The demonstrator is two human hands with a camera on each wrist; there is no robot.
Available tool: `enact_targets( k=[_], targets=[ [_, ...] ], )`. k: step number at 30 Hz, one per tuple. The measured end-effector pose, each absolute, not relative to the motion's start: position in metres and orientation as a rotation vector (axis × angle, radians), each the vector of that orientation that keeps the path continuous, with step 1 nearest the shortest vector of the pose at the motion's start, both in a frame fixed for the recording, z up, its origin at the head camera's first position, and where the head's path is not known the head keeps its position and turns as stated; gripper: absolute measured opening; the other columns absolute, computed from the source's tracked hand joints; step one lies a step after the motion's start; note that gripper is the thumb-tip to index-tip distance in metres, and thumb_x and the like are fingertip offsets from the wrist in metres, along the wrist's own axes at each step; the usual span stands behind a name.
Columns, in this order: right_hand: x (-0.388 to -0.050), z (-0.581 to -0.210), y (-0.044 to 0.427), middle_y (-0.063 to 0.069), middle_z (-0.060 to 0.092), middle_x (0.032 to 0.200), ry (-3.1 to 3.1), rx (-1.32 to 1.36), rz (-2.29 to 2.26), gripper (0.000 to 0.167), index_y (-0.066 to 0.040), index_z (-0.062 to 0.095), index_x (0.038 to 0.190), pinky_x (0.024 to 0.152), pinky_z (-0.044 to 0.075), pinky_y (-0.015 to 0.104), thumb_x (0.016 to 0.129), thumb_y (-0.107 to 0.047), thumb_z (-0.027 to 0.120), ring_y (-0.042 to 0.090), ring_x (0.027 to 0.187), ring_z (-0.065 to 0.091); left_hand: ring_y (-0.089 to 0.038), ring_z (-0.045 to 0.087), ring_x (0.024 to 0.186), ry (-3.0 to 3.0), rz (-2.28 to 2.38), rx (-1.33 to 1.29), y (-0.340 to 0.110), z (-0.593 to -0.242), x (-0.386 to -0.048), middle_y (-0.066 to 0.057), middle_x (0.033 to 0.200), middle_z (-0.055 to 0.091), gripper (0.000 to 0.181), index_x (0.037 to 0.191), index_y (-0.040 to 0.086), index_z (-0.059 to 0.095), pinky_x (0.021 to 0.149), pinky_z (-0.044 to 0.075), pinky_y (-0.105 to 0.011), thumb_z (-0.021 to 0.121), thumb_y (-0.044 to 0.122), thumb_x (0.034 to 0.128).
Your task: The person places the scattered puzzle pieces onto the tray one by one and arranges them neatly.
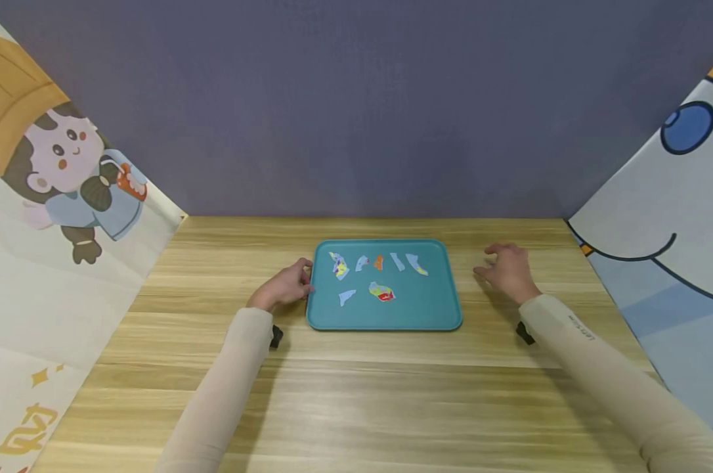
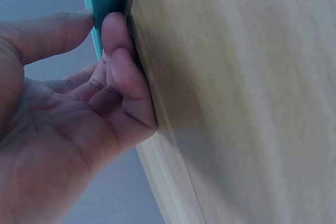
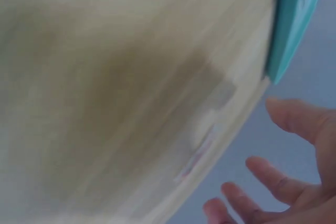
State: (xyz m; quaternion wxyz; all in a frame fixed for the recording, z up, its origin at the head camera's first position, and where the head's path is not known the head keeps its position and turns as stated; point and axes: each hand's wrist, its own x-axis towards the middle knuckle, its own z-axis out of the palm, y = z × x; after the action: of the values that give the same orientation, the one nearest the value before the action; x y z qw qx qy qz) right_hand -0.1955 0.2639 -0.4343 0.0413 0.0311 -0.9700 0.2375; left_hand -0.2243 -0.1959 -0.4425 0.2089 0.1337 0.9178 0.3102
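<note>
A teal tray [image 1: 415, 312] lies on the wooden table, with several flat, irregular cut-out pieces on it. They include a multicoloured piece [image 1: 383, 292] with red, an orange piece [image 1: 378, 263], a pale blue piece [image 1: 346, 297] and a yellow-edged piece [image 1: 417, 264]. At the tray's left rim, my left hand [image 1: 287, 285] grips the edge; its thumb [image 2: 68, 32] is on the rim and its fingers curl in against the side. Off the tray's right side, my right hand [image 1: 510, 270] hovers with spread, slightly bent fingers, holding nothing.
Beneath the right hand, a blurred pale pinkish strip [image 3: 197, 153] lies on the table [image 1: 362, 394]. A dark wall [image 1: 374, 118] rises behind the table. Printed cartoon panels stand at the left [image 1: 49, 282] and right [image 1: 658, 203].
</note>
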Motion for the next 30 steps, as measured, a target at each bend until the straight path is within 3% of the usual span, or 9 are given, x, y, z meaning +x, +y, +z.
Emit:
enact_targets(
  k=[5,15,22,30],
  targets=[
    [-0.196,-0.439,0.271,0.034,0.057,0.109,-3.034,0.029,0.645,0.054,0.016,0.052,0.12,0.094,0.02,0.058,0.082,-0.02,0.068,0.05,0.111,0.038,-0.022,0.058,0.083,2.55,0.862,0.374,-0.196,-0.442,-0.223,-0.012,0.101,0.058,0.057,0.139,0.0,0.03,0.08,0.045,-0.039,0.061,0.008,0.0918],
    [-0.196,-0.45,0.28,0.031,0.06,0.104,-3.049,0.119,0.585,0.036,0.017,0.059,0.11,0.094,0.023,0.058,0.087,-0.011,0.062,0.049,0.103,0.045,-0.022,0.058,0.082,2.569,0.847,0.423,-0.197,-0.444,-0.225,-0.011,0.098,0.059,0.057,0.138,-0.003,0.031,0.081,0.045,-0.04,0.061,0.007,0.0908],
    [-0.197,-0.456,0.283,0.034,0.057,0.104,-3.031,0.059,0.645,0.045,0.017,0.059,0.111,0.092,0.029,0.057,0.086,-0.019,0.067,0.052,0.101,0.043,-0.019,0.059,0.079,2.551,0.875,0.393,-0.196,-0.443,-0.224,-0.011,0.098,0.059,0.056,0.138,-0.002,0.031,0.08,0.045,-0.038,0.061,0.007,0.0918],
    [-0.194,-0.454,0.283,0.034,0.052,0.108,-3.05,0.02,0.736,0.041,0.016,0.058,0.114,0.091,0.033,0.058,0.088,-0.016,0.064,0.05,0.104,0.043,-0.019,0.059,0.077,2.551,0.873,0.406,-0.196,-0.441,-0.224,-0.011,0.097,0.059,0.055,0.138,-0.003,0.031,0.079,0.045,-0.038,0.06,0.006,0.0921]
  ],
)
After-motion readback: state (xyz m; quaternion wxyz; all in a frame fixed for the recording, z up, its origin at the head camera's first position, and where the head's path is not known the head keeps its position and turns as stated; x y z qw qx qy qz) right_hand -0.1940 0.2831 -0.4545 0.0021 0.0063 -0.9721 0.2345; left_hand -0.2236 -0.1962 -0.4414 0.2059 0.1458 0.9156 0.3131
